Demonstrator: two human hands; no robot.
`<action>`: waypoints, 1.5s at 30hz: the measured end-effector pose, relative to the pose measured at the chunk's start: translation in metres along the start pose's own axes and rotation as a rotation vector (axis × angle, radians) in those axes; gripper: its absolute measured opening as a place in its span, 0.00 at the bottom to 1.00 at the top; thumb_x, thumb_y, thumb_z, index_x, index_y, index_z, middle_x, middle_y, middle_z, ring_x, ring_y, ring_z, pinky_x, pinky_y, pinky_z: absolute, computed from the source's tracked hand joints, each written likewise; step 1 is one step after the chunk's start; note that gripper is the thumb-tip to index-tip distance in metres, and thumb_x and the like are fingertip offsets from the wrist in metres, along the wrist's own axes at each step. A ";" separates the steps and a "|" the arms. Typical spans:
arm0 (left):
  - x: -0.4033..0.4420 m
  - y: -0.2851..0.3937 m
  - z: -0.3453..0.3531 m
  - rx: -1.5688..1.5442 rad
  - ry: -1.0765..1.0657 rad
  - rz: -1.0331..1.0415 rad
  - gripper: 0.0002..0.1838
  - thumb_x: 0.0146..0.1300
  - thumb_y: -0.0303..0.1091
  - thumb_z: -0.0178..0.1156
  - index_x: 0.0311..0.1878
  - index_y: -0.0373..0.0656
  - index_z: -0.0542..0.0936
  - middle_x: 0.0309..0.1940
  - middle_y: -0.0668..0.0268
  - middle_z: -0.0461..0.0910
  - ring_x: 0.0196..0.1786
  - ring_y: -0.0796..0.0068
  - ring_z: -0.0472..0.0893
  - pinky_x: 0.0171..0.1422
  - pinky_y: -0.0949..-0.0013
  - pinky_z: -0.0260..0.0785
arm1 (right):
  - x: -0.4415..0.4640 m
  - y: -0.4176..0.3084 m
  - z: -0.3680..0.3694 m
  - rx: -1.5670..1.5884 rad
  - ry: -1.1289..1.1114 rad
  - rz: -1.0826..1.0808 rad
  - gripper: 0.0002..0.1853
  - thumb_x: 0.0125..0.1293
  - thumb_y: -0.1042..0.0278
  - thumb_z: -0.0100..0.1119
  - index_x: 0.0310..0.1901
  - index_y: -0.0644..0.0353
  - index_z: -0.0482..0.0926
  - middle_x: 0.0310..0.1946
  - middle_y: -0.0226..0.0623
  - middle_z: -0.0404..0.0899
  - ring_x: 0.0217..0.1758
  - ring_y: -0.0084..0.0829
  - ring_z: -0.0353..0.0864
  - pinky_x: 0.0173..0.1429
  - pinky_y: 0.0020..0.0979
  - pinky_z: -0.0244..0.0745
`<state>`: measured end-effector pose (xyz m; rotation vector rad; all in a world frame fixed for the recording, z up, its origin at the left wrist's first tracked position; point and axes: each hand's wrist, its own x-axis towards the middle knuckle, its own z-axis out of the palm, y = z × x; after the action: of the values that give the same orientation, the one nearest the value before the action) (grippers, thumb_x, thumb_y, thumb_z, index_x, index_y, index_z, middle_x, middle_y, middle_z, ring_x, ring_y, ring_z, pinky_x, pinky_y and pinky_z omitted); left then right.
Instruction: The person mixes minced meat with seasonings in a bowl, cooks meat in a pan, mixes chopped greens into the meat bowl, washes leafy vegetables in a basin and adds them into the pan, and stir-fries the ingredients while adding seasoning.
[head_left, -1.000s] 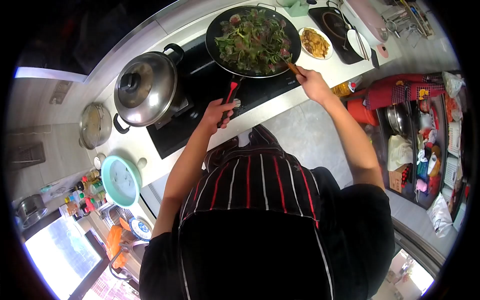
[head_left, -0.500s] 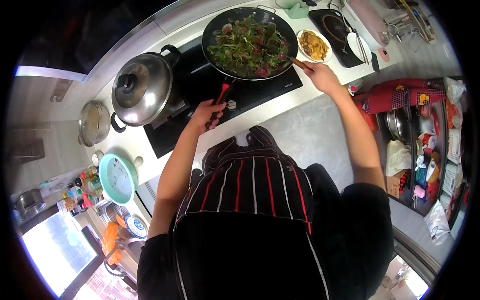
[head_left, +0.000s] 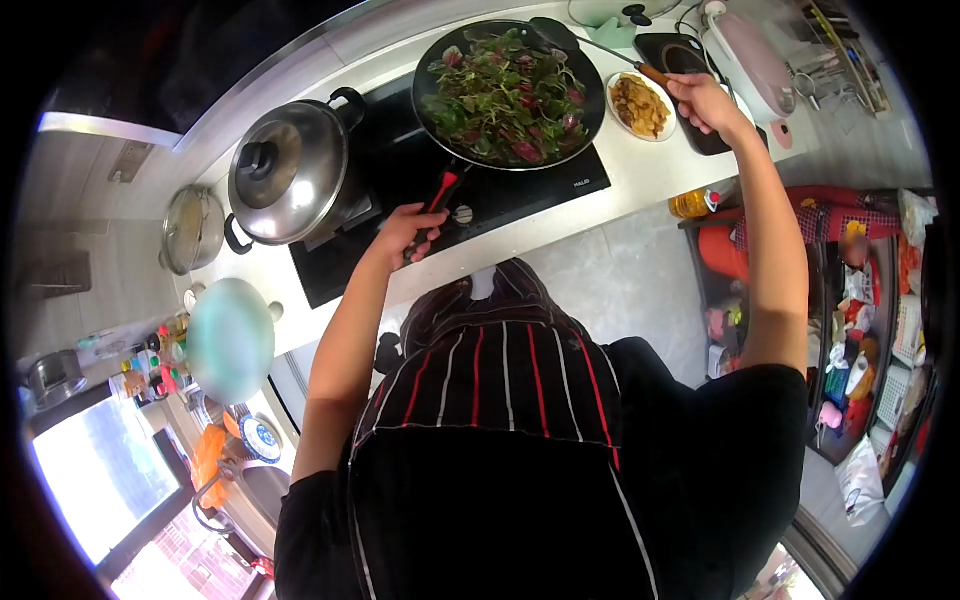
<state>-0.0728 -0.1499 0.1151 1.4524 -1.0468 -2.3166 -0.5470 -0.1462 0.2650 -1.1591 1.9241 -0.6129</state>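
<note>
Leafy greens with reddish-purple leaves (head_left: 510, 95) fill the black wok (head_left: 594, 85) on the cooktop. My left hand (head_left: 408, 235) is wrapped around the wok's red-and-black handle (head_left: 444, 190). In my right hand (head_left: 703, 103) is the wooden handle of a spatula (head_left: 653, 75). Its dark blade (head_left: 554, 34) is at the wok's far right rim, above the greens; whether it touches the rim I cannot tell. Just below the spatula's shaft, a white plate (head_left: 613, 98) holds browned, sliced food (head_left: 642, 106).
Left of the wok stands a large lidded steel pot (head_left: 290, 175) on the black cooktop (head_left: 540, 183). A pale green basin (head_left: 230, 340) sits farther left, near the sink (head_left: 268, 492). An induction plate (head_left: 665, 47) is behind my right hand. An oil bottle (head_left: 690, 204) and crowded shelves are at right.
My right hand has moved right and slightly up, lifting the spatula from among the greens to the wok's far right rim. My left hand stays on the wok handle.
</note>
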 end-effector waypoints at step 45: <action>-0.001 0.009 -0.009 0.025 -0.030 -0.040 0.07 0.60 0.36 0.62 0.39 0.46 0.77 0.19 0.71 0.69 0.13 0.81 0.65 0.13 0.75 0.50 | -0.076 -0.005 0.130 -0.873 0.049 -0.222 0.17 0.66 0.59 0.50 0.55 0.46 0.75 0.34 0.46 0.82 0.39 0.48 0.82 0.43 0.48 0.76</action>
<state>-0.0659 -0.1596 0.1195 1.4656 -1.0684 -2.3686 -0.4170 -0.0818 0.2238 -1.9122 2.1795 0.1435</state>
